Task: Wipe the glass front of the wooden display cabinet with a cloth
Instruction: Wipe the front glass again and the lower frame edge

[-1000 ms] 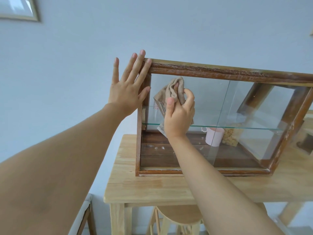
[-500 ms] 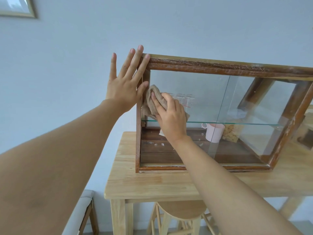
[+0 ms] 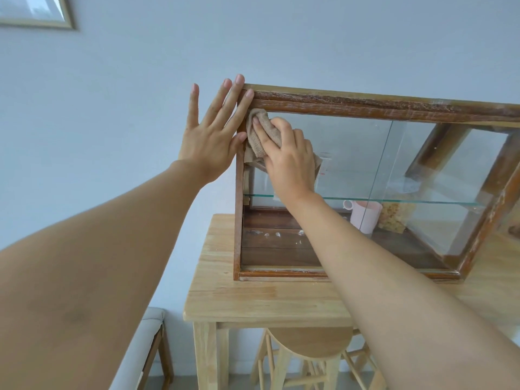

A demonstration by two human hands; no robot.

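Note:
The wooden display cabinet (image 3: 365, 104) with a worn dark frame stands on a light wooden table (image 3: 253, 302). Its glass front (image 3: 346, 159) faces me. My right hand (image 3: 287, 159) presses a crumpled beige cloth (image 3: 260, 133) against the top left corner of the glass. Flat against the cabinet's upper left corner lies my left hand (image 3: 213, 136), fingers spread and holding nothing. Part of the cloth is hidden under my right hand.
Inside the cabinet a glass shelf (image 3: 422, 202) spans the middle; below it stand a pink mug (image 3: 365, 216) and a yellowish sponge-like block (image 3: 394, 219). A wooden stool (image 3: 309, 344) sits under the table. A padded seat (image 3: 146, 342) is at lower left. A picture frame (image 3: 36, 12) hangs on the wall.
My right hand has moved the cloth left, then up into the top left corner of the glass. My left hand has stayed flat on the cabinet's left corner.

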